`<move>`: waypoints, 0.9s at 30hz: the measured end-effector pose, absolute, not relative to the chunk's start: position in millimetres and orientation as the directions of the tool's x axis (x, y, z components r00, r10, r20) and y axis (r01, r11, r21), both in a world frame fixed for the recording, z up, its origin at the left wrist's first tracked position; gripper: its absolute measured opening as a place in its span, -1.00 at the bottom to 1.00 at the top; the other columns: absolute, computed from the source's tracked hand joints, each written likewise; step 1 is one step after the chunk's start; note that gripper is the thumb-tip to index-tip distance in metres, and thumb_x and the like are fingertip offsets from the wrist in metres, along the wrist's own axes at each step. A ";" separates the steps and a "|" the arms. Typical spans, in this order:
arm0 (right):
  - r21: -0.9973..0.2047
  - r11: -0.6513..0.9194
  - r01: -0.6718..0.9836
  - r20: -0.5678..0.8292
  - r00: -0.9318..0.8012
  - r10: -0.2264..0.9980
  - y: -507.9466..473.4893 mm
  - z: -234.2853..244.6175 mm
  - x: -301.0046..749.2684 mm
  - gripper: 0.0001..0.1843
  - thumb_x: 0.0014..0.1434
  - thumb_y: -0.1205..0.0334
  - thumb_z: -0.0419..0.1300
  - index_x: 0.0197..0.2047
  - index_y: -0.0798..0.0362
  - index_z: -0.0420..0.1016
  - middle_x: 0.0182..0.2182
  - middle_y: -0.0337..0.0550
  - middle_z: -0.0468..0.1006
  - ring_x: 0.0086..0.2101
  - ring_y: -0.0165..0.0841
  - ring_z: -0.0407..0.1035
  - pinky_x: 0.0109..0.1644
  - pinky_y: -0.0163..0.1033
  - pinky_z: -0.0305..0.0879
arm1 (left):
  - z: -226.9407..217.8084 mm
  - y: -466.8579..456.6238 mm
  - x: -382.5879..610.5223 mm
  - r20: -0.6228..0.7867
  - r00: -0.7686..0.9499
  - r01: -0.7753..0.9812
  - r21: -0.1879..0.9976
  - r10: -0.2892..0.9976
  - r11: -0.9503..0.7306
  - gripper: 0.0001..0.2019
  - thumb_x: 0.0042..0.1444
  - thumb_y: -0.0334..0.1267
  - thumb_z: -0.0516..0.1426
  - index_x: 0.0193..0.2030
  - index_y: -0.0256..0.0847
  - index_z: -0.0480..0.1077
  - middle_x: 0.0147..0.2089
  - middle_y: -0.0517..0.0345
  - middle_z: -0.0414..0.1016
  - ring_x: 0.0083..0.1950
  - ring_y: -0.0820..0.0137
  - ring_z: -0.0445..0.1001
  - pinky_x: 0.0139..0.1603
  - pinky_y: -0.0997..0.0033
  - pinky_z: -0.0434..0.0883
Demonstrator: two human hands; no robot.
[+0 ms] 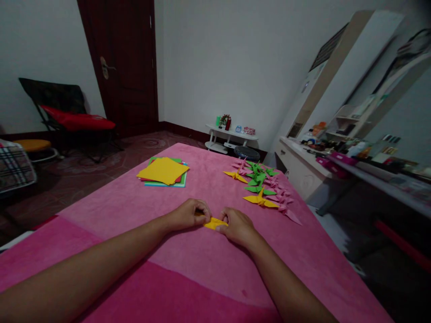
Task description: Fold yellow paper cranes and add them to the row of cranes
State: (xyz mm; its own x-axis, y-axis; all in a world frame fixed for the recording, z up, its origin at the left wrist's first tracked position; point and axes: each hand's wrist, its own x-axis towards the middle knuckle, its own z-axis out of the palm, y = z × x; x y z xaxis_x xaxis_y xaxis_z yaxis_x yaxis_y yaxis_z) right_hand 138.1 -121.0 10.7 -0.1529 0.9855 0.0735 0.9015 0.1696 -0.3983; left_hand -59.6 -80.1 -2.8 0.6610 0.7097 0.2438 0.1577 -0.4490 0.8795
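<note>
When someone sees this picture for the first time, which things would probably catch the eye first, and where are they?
Probably the bright pink cloth spread across the foreground, with a cluster of pink, green and yellow paper birds on its right side. Next might come the stack of coloured paper, yellow on top, at the left. Near the middle, the left hand and right hand hold a folded yellow paper.
</note>
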 end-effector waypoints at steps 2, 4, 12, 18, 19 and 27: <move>-0.368 0.144 0.918 0.057 -0.133 0.990 -119.9 14.2 137.8 -0.76 -0.22 0.13 0.33 -0.43 0.01 0.44 -0.48 -0.24 0.46 -0.48 -0.42 0.26 -0.47 -0.35 -0.07 | -4.4 -77.9 -59.5 0.220 0.618 0.090 0.934 0.755 -0.345 -0.84 -0.02 -0.29 0.13 -0.35 -0.36 0.45 -0.31 0.00 0.49 -0.31 0.42 0.45 -0.28 0.47 0.36; -0.371 0.129 0.920 0.068 -0.112 0.991 -120.4 15.1 137.3 -0.78 -0.25 0.13 0.33 -0.51 0.04 0.44 -0.56 -0.25 0.44 -0.53 -0.43 0.23 -0.50 -0.35 -0.10 | -5.4 -74.9 -59.0 0.193 0.524 -0.025 0.977 0.829 -0.212 -0.76 -0.03 -0.22 0.16 -0.26 -0.36 0.41 -0.26 -0.04 0.50 -0.27 0.37 0.48 -0.26 0.42 0.38; -0.812 0.119 0.571 0.190 0.066 0.979 -120.7 -3.6 130.3 -0.71 -0.07 0.10 0.17 -0.67 0.09 0.37 -0.75 -0.33 0.25 -0.66 -0.49 0.11 -0.60 -0.38 -0.10 | 3.7 -82.1 -52.0 0.106 0.037 -0.230 0.969 0.994 -0.095 -0.51 -0.06 -0.08 0.20 -0.01 -0.28 0.27 -0.27 0.00 0.49 -0.38 0.42 0.47 -0.47 0.51 0.32; -0.929 0.215 0.300 0.258 0.111 0.960 -126.8 -6.6 116.3 -0.67 -0.02 0.00 0.17 -0.54 0.12 0.41 -0.64 -0.27 0.36 -0.59 -0.45 0.18 -0.54 -0.38 0.05 | 9.2 -111.0 -28.8 0.082 0.357 -0.336 0.941 0.931 0.046 -0.65 -0.09 -0.07 0.22 -0.34 -0.39 0.43 -0.44 0.06 0.44 -0.47 0.49 0.38 -0.42 0.50 0.29; -0.934 0.217 0.285 0.251 0.088 0.964 -128.8 -5.4 114.4 -0.68 -0.02 0.01 0.18 -0.53 0.13 0.42 -0.62 -0.26 0.37 -0.58 -0.45 0.19 -0.53 -0.38 0.06 | 9.1 -112.5 -27.0 0.083 0.356 -0.333 0.942 0.931 0.043 -0.66 -0.08 -0.06 0.21 -0.40 -0.40 0.43 -0.50 0.11 0.41 -0.52 0.52 0.33 -0.45 0.51 0.27; -0.980 0.200 0.012 0.200 -0.027 0.979 -131.9 3.3 122.6 -0.68 0.04 -0.01 0.15 -0.41 0.12 0.38 -0.59 -0.28 0.33 -0.55 -0.47 0.21 -0.49 -0.39 0.13 | 12.6 -108.5 -32.9 0.074 0.338 -0.229 0.973 0.938 0.006 -0.67 -0.11 -0.06 0.21 -0.53 -0.37 0.40 -0.63 0.25 0.29 -0.62 0.61 0.17 -0.56 0.58 0.09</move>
State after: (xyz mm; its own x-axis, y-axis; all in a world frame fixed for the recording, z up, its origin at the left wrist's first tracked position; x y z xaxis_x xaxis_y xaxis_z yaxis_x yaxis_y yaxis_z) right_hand 122.6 -131.9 3.3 -0.0271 0.9794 0.2000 0.0116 0.2003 -0.9797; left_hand -32.9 -108.5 12.6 0.3383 0.9381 0.0738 -0.2294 0.0062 0.9733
